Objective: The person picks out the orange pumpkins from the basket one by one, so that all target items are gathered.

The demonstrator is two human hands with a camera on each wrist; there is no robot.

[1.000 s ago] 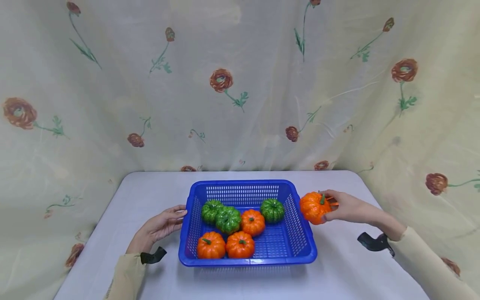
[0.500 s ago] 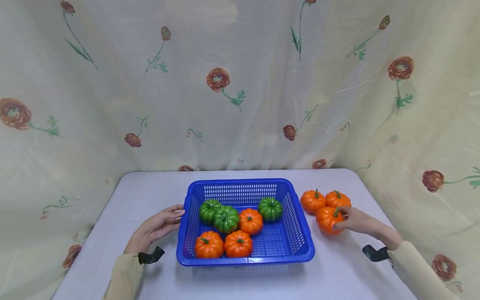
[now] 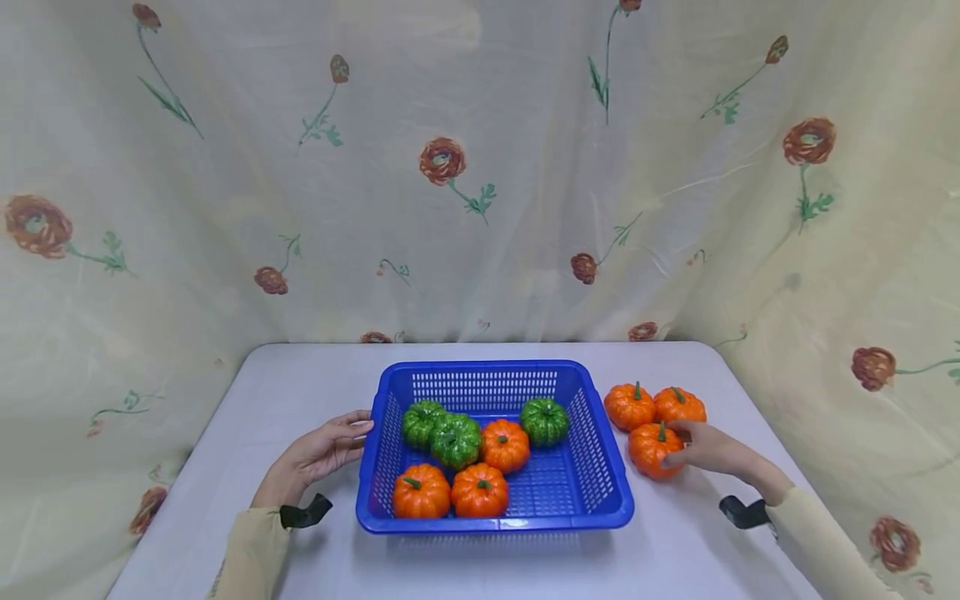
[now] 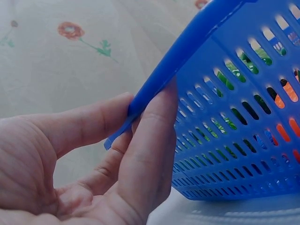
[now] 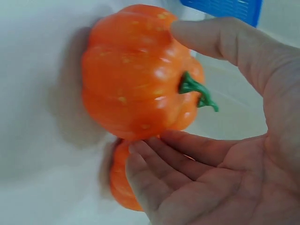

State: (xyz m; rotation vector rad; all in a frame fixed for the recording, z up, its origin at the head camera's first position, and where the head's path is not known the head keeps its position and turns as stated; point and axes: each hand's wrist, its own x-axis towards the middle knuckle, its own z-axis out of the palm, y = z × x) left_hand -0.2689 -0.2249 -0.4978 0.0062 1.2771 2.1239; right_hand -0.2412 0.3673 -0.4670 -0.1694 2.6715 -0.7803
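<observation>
My left hand (image 3: 327,450) pinches the left rim of a blue plastic basket (image 4: 161,70) between thumb and fingers. In the basket (image 3: 495,524) lie three green pumpkins, one of them a green pumpkin (image 3: 456,440) near the middle, and three orange ones, including an orange pumpkin (image 3: 422,492) at the front. Right of the basket, my right hand (image 3: 712,450) holds an orange pumpkin (image 5: 136,70) low at the table, thumb on one side and fingers on the other. Its green stem points up from the table. Whether the fingers press firmly is hard to tell.
Two more orange pumpkins, a left one (image 3: 628,407) and a right one (image 3: 680,404), sit just behind the held one, close together. A white table (image 3: 315,375) carries everything. Flowered cloth (image 3: 525,208) hangs behind and at both sides.
My right hand has lowered the orange pumpkin from beside the basket's right rim to the table, then shifted it slightly left and nearer. The left hand stays at the basket's rim.
</observation>
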